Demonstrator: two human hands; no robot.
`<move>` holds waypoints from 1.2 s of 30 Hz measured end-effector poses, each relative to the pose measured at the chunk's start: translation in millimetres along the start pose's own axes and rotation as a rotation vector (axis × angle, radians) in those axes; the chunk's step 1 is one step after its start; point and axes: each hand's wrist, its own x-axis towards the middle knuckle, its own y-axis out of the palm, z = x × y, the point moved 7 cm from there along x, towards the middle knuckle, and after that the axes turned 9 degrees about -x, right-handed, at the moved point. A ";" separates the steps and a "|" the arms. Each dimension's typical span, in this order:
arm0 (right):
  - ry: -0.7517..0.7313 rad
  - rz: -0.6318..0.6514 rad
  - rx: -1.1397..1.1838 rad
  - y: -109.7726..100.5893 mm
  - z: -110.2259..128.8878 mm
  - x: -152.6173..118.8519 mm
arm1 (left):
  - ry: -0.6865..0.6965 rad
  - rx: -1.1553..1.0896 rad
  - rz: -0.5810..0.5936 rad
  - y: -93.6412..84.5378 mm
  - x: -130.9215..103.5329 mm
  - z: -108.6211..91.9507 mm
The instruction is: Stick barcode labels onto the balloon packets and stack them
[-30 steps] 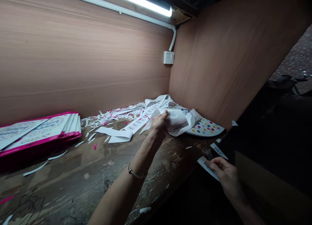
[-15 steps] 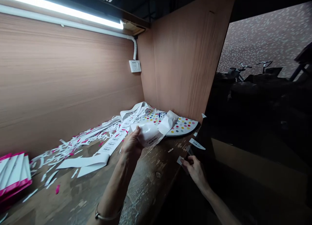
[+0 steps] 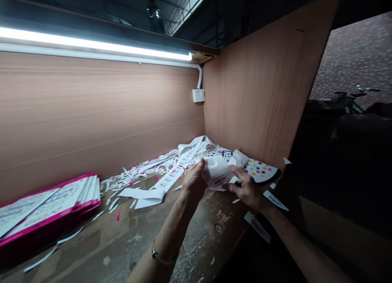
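Observation:
My left hand holds a white strip of barcode labels above the table, thumb on top. At the strip's right side, my right hand has its fingers and thumb closed on the edge. Its fingertips partly hide the paper there. Behind the hands lies a white board with coloured dots, partly covered by the strip's loose end. Single barcode labels hang at the table's right edge: a label beside my right wrist and a label below it.
Paper scraps and a folded label strip lie along the back wall. A stack of pink-edged printed packs stands at left. A wooden side panel bounds the right; a lit tube lamp hangs above.
My right hand has moved from the table edge up to the label strip, leaving a label at the edge. The view has turned left, bringing more of the pink-edged stack into sight.

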 end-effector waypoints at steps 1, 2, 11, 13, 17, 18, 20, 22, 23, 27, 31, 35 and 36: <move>0.061 0.064 0.112 10.3 -4.3 11.1 | 0.023 -0.029 0.007 1.3 0.4 -2.9; 0.129 0.120 0.212 20.2 -8.8 18.4 | 0.061 -0.073 0.022 2.4 0.8 -6.9; 0.316 0.193 0.381 48.9 -19.1 20.1 | 0.105 -0.159 0.252 -3.8 6.9 4.9; 0.244 0.050 0.212 32.4 -15.6 23.0 | 0.092 -0.151 0.178 -9.3 10.7 9.3; -0.336 -0.263 -0.354 -1.7 32.4 27.7 | 0.087 -0.093 0.176 -3.1 12.9 11.1; -0.465 -0.241 -0.435 0.0 42.5 28.0 | 0.086 -0.081 0.184 -0.5 12.9 11.7; -0.619 -0.165 -0.522 5.8 53.4 30.2 | 0.085 -0.072 0.188 3.3 12.9 13.8; -0.683 -0.121 -0.537 8.7 56.8 33.1 | 0.075 -0.060 0.180 5.1 13.6 17.1; -0.702 -0.107 -0.522 9.2 56.9 34.0 | 0.069 -0.049 0.175 5.6 14.1 18.6; -0.723 -0.071 -0.438 6.9 51.1 34.9 | 0.050 -0.005 0.144 5.5 15.4 22.6; -0.748 -0.033 -0.386 6.9 46.1 32.0 | 0.001 0.044 0.093 3.7 15.3 28.2; -0.819 -0.057 -0.405 4.4 52.5 20.5 | -0.011 0.082 0.033 -1.5 15.9 31.7; -0.821 -0.045 -0.420 3.1 55.1 15.7 | -0.004 0.091 0.011 -3.7 17.1 30.5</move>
